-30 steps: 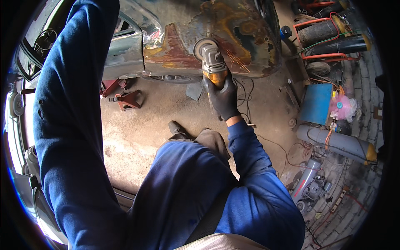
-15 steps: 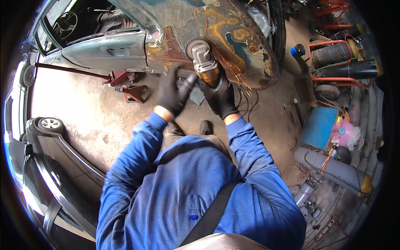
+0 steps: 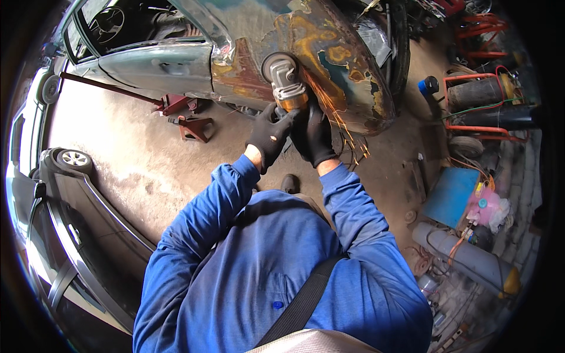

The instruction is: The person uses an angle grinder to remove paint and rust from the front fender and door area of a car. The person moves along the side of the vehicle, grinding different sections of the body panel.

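An angle grinder (image 3: 288, 87) with a silver head and an orange body has its disc against the patchy car body panel (image 3: 338, 56). Orange sparks (image 3: 329, 106) stream off to the right and downward. My right hand (image 3: 312, 135), in a black glove, is wrapped around the grinder's body. Beside it, my left hand (image 3: 269, 136), in a black glove with a small hole, closes on the near end of the tool. The panel shows bare metal, yellowish filler, reddish-brown areas and dark green paint. Parts of the fingers and the grinder's rear are hidden.
A red floor jack (image 3: 173, 103) and a red jack stand (image 3: 193, 127) are on the floor at left. A dark car (image 3: 97, 235) stands farther left. Gas cylinders on an orange cart (image 3: 479, 126), a blue sheet (image 3: 452, 196) and a grey cylinder (image 3: 459, 253) line the right.
My left hand has come in from the left, from beside the grinder onto its near end. The spark stream looks denser. The grinder stays at nearly the same spot on the panel.
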